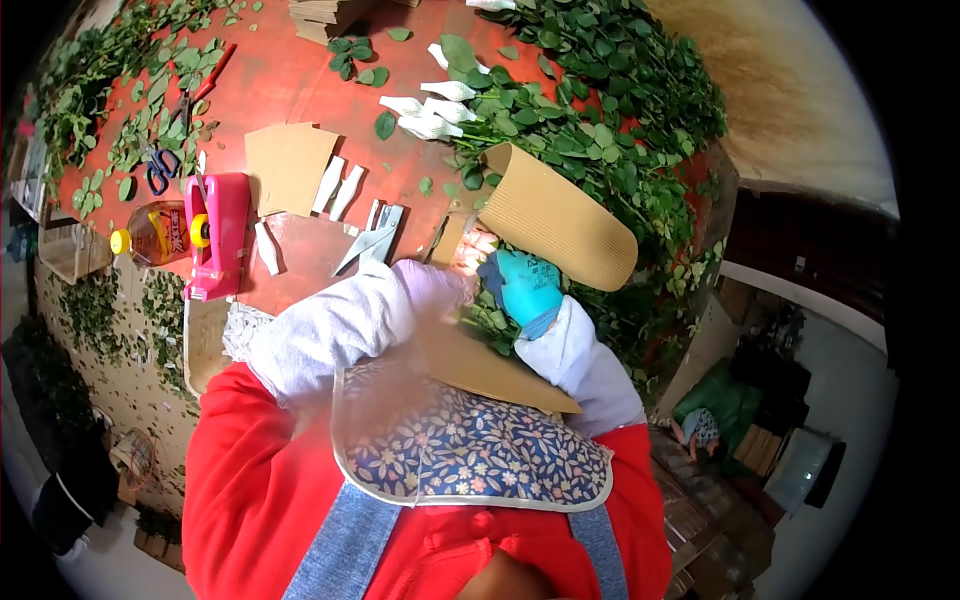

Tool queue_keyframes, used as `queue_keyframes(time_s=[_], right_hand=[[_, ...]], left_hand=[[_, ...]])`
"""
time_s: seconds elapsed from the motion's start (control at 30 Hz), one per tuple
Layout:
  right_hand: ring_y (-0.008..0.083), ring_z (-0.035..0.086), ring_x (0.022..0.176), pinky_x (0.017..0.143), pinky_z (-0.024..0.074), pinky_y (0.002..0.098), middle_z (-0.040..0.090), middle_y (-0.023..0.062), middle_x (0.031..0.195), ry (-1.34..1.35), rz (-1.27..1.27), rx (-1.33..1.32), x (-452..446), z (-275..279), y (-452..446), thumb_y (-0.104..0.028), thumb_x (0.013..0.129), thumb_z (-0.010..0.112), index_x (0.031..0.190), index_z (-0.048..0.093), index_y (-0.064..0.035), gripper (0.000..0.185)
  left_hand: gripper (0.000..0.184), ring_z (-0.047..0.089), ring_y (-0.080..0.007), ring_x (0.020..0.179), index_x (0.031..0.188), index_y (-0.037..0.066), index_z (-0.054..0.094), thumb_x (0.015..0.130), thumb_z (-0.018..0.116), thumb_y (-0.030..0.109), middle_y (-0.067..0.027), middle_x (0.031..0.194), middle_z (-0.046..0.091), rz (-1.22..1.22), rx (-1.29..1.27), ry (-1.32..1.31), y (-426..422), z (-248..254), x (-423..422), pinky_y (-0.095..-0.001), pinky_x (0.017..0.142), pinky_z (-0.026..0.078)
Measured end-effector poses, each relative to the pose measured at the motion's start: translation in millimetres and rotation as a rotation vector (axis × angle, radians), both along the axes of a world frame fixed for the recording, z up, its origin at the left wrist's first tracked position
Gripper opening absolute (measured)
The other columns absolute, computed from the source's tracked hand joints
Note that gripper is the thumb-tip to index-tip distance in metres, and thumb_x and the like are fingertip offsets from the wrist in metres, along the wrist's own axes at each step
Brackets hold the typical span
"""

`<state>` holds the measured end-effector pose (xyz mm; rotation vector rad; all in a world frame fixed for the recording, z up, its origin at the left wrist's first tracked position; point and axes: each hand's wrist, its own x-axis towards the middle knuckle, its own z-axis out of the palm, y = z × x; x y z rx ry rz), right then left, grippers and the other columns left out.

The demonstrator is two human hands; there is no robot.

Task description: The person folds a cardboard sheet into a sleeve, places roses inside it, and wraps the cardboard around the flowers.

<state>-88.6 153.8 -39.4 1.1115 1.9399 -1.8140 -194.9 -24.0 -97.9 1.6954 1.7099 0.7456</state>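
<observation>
My left hand (437,285), in a pale lilac glove, is against the near side of a bunch of pink roses (476,249). Its fingers are partly hidden, so their grip is unclear. My right hand (528,287), in a teal glove with dark fingertips, is closed around the bunch just below the blooms. A curved sheet of corrugated cardboard (565,222) rises beyond the right hand. Another brown cardboard piece (495,372) slants below both hands, over my flowered apron (470,440); its left part is blurred. Green leaves show between the hands.
A stapler (372,243), a pink tape dispenser (220,235), a bottle (160,233) and flat cardboard sheets (290,165) lie left on the red table (300,80). White-netted buds (430,125) and leafy stems (610,130) cover the far right. Scissors (160,170) lie left.
</observation>
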Motion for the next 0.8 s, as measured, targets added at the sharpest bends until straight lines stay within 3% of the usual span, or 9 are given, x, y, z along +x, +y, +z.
queue_keyframes(time_s=[0.13,0.2,0.3,0.37,0.43,0.5,0.6,0.77,0.8], right_hand=[[0.015,0.053,0.059,0.053,0.0418,0.0312,0.065,0.0072,0.074,-0.039,-0.219,-0.139,-7,10,-2,-0.029,0.092,0.052,0.081,0.062,-0.0018,0.031],[0.0178,0.053,0.057,0.053,0.0414,0.0333,0.062,0.0068,0.066,0.036,0.005,0.093,-2,1,0,-0.025,0.089,0.057,0.073,0.06,-0.0039,0.027],[0.0215,0.055,0.054,0.053,0.0418,0.0372,0.058,0.007,0.059,0.295,0.149,0.315,1,-6,2,-0.021,0.086,0.061,0.067,0.058,-0.0067,0.024],[0.0231,0.057,0.053,0.054,0.0425,0.0399,0.056,0.0074,0.056,0.366,0.293,0.531,-6,16,1,-0.018,0.085,0.061,0.066,0.058,-0.0085,0.021],[0.0232,0.057,0.052,0.053,0.0431,0.0396,0.057,0.007,0.056,0.327,0.542,1.013,0,2,6,-0.016,0.084,0.059,0.071,0.062,-0.0087,0.016],[0.0235,0.06,0.06,0.058,0.0451,0.0389,0.061,0.0068,0.068,0.301,0.489,0.842,0,13,6,-0.017,0.085,0.057,0.085,0.065,-0.0092,0.011],[0.0243,0.065,0.08,0.074,0.0497,0.0394,0.068,0.0082,0.096,0.175,0.483,0.675,-2,21,8,-0.016,0.086,0.057,0.114,0.064,-0.0135,0.029],[0.0214,0.066,0.083,0.075,0.0508,0.0354,0.067,0.0106,0.101,-0.002,0.26,0.18,-8,28,11,-0.014,0.087,0.054,0.111,0.065,-0.0119,0.026],[0.0216,0.066,0.083,0.075,0.0508,0.0356,0.067,0.0105,0.1,0.001,0.235,0.157,-6,28,12,-0.014,0.087,0.054,0.11,0.065,-0.0119,0.026]], left_hand=[[0.021,0.066,-0.0199,0.097,0.102,0.014,0.069,0.081,0.066,0.015,-0.0029,0.113,0.065,0.028,0.257,-0.029,-2,-22,1,-0.0302,0.078,0.054],[0.02,0.065,-0.0212,0.099,0.101,0.012,0.069,0.081,0.066,0.014,-0.0047,0.113,0.065,-0.042,0.064,-0.181,9,23,-13,-0.0307,0.082,0.053],[0.015,0.063,-0.0252,0.104,0.097,0.006,0.069,0.083,0.066,0.009,-0.0101,0.109,0.065,0.003,-0.078,-0.45,7,18,-12,-0.032,0.089,0.05],[0.014,0.063,-0.0265,0.101,0.094,0.003,0.068,0.08,0.067,0.003,-0.012,0.102,0.066,0.068,0.196,-0.483,11,16,-12,-0.0341,0.088,0.051],[0.013,0.063,-0.026,0.094,0.09,0.002,0.066,0.078,0.069,0.0,-0.0117,0.095,0.065,0.223,0.31,-0.55,11,15,-11,-0.0349,0.084,0.05],[0.011,0.062,-0.0239,0.089,0.088,0.002,0.065,0.078,0.069,-0.001,-0.0101,0.091,0.065,0.377,0.325,-0.592,13,23,-15,-0.0329,0.08,0.05],[0.012,0.061,-0.0239,0.087,0.088,-0.001,0.064,0.078,0.069,-0.001,-0.0127,0.091,0.064,0.407,0.275,-0.489,8,15,-27,-0.0324,0.078,0.049],[0.027,0.065,-0.0292,0.094,0.103,0.003,0.064,0.076,0.069,0.002,-0.0157,0.105,0.064,0.219,0.232,-0.197,22,47,-15,-0.0348,0.078,0.053],[0.03,0.065,-0.0297,0.094,0.106,0.005,0.063,0.076,0.068,0.004,-0.0151,0.107,0.063,0.171,0.053,-0.149,26,57,-10,-0.0352,0.077,0.053]])
